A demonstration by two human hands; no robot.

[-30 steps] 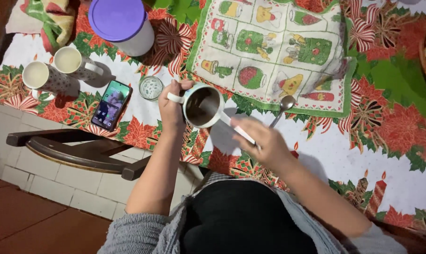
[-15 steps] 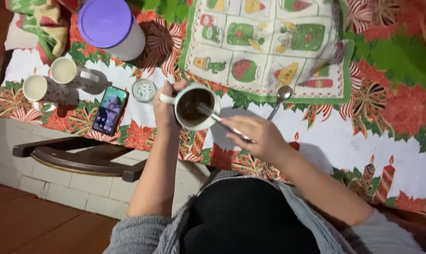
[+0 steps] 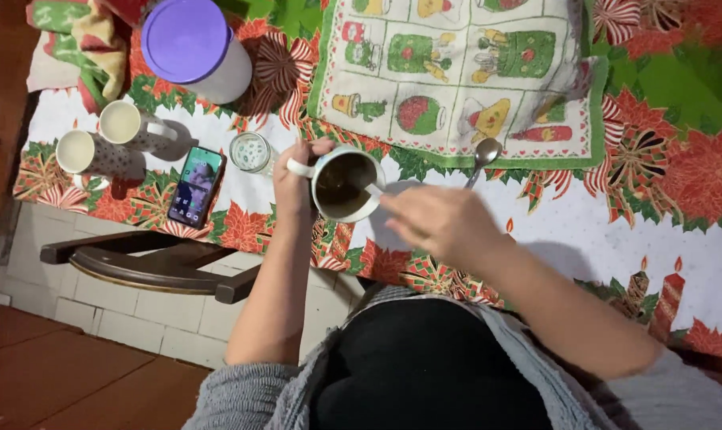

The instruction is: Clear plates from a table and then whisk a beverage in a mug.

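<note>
Change: since the earlier frame the right hand (image 3: pixel 440 219) has slid in toward the mug (image 3: pixel 345 185), so less of the utensil handle shows outside the rim than before; the mug sits in much the same spot.
Right hand: blurred, fingers curled, apparently pinching the pale utensil (image 3: pixel 370 189) whose far end dips into the mug; the grip itself is too smeared to see clearly.
Left hand: the left hand (image 3: pixel 293 181) is closed around the mug's white handle, holding the mug above the table's near edge.
Mug: pale outside, with dark brown liquid inside, just left of the right hand.
Beside the mug: a small glass jar (image 3: pixel 251 151) stands just to its left, and a phone (image 3: pixel 195 186) with a lit screen lies beyond that.
Right of the mug: a metal spoon (image 3: pixel 483 155) rests at the edge of a patterned cloth (image 3: pixel 456 72).
Further left: two white cups (image 3: pixel 98 139) stand side by side.
Far edge: a white container with a purple lid (image 3: pixel 192 41).
Surface: a red and green festive tablecloth (image 3: pixel 655 175) covers the table.
</note>
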